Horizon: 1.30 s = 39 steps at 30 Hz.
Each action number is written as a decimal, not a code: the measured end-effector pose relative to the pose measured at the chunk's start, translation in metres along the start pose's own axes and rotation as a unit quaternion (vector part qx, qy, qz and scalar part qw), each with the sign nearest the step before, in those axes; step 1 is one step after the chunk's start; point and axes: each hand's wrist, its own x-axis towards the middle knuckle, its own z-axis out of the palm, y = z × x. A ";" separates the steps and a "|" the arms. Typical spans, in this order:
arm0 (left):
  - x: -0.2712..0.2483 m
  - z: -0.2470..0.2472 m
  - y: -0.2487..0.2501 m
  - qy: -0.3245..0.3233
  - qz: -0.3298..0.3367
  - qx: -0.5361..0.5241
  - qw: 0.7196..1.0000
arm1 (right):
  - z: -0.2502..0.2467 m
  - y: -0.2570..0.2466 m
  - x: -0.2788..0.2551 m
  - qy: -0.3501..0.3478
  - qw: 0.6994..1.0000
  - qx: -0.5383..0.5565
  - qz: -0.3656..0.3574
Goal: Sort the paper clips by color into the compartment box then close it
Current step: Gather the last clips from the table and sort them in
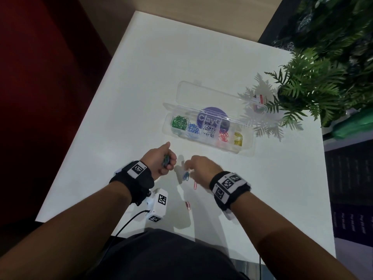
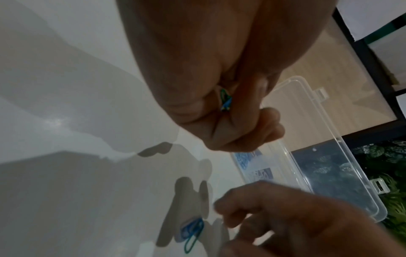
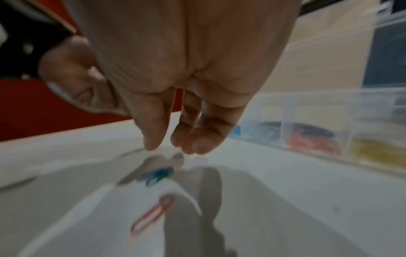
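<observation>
The compartment box [image 1: 210, 136] is clear plastic, long and narrow, lying on the white bench [image 1: 141, 77] with its lid [image 1: 212, 98] swung open away from the person. Its cells hold, left to right, green clips [image 1: 179, 122], blue clips [image 1: 192, 128], white clips [image 1: 209, 129], red clips [image 1: 223, 136] and yellow clips [image 1: 238, 139]. A purple round sticker [image 1: 212, 116] shows through it, reading "ClayG", the rest unclear. Nearer the person, loose blue clips [image 1: 186, 176] and two red clips [image 1: 195, 185] lie on the bench. The left hand [image 1: 159, 161] is fisted around a few green and blue clips. The right hand [image 1: 201, 167] hangs just above the loose blue ones, fingers straight, holding nothing.
</observation>
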 end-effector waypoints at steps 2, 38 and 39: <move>0.000 -0.002 0.000 0.008 -0.001 -0.011 1.000 | 0.018 0.001 0.007 -0.023 0.999 -0.039 -0.029; -0.002 -0.006 -0.013 0.021 0.003 0.105 0.994 | 0.023 -0.005 0.011 -0.016 0.998 -0.050 0.036; -0.002 -0.006 -0.014 0.021 0.001 0.103 0.994 | 0.025 -0.005 0.012 -0.016 0.997 -0.059 0.038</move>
